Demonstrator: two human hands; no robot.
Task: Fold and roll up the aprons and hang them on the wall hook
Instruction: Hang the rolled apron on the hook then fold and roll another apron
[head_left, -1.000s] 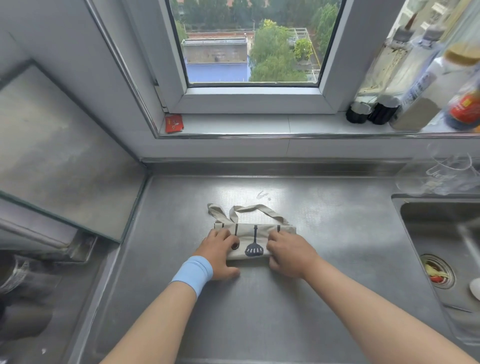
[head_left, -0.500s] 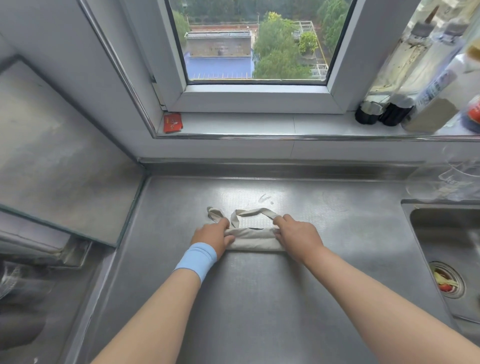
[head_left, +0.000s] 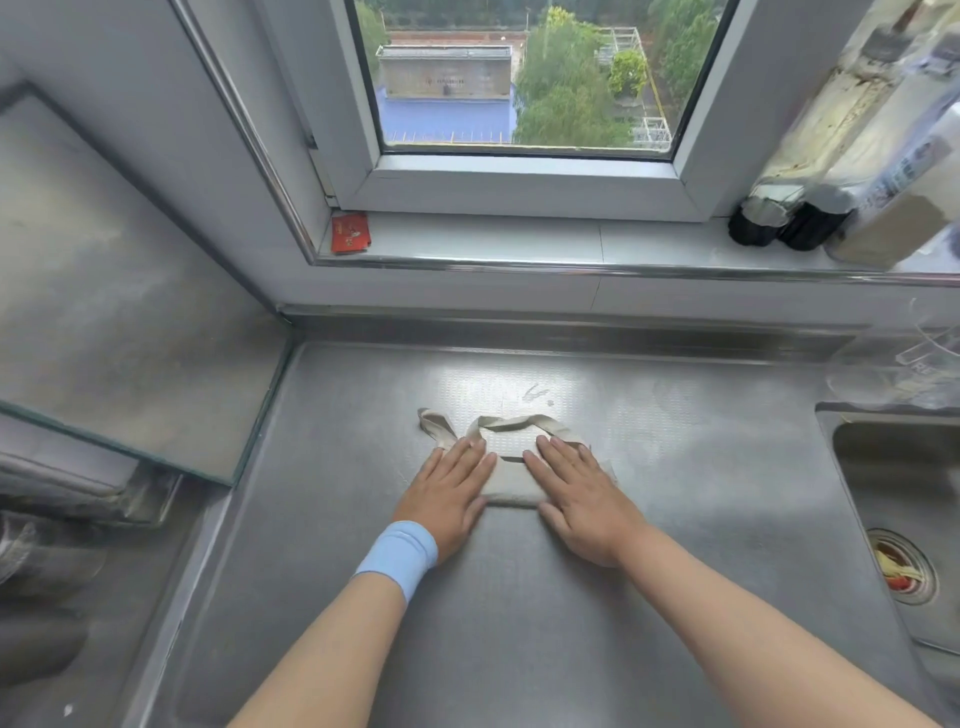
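Item: rolled apron (head_left: 511, 486) on worktop (head_left: 519, 597). Our left hand (head_left: 451, 488) and right hand (head_left: 582, 493) press flat, grip open, likely compacting the roll; straps (head_left: 511, 423) trail free.

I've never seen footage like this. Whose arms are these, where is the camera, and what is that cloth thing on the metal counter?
No machine here: a person wears a wide-angle camera on the head, looking down at their own arms. The left hand, with a blue wristband, and the right hand lie flat, fingers spread, pressing on a beige rolled apron on the steel counter. Nothing is gripped. The apron's straps trail toward the window. A sink is at the right, bottles stand on the sill, and a small red packet lies at its left end.
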